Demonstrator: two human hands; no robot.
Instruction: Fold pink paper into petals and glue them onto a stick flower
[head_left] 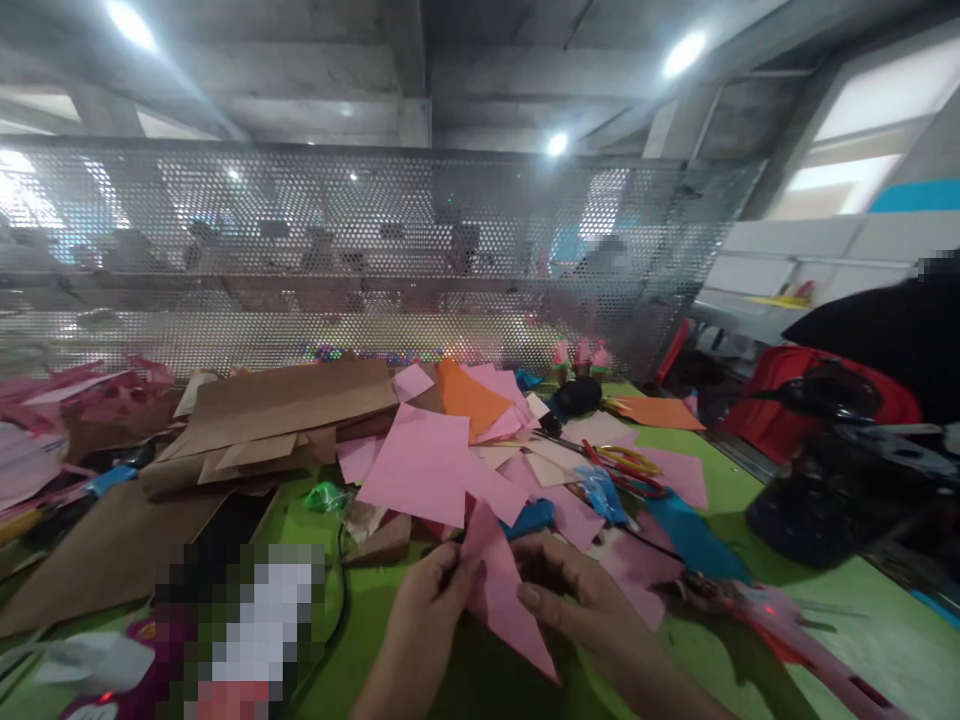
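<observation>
A folded piece of pink paper (pixel 501 592) is held between both my hands, low in the middle of the view, above the green table (pixel 885 640). My left hand (pixel 426 612) pinches its left edge with closed fingers. My right hand (pixel 574 595) grips its right side, thumb on top. The paper tapers to a point toward me. A blue object (pixel 534 517) lies just beyond my fingers.
Loose pink sheets (pixel 424 462), an orange sheet (pixel 469 398) and brown cardboard (pixel 281 400) cover the table. Red-handled scissors (pixel 626 465) lie to the right. A perforated metal screen (pixel 375 250) stands behind. A person in black (pixel 892 340) sits at the right by dark bags.
</observation>
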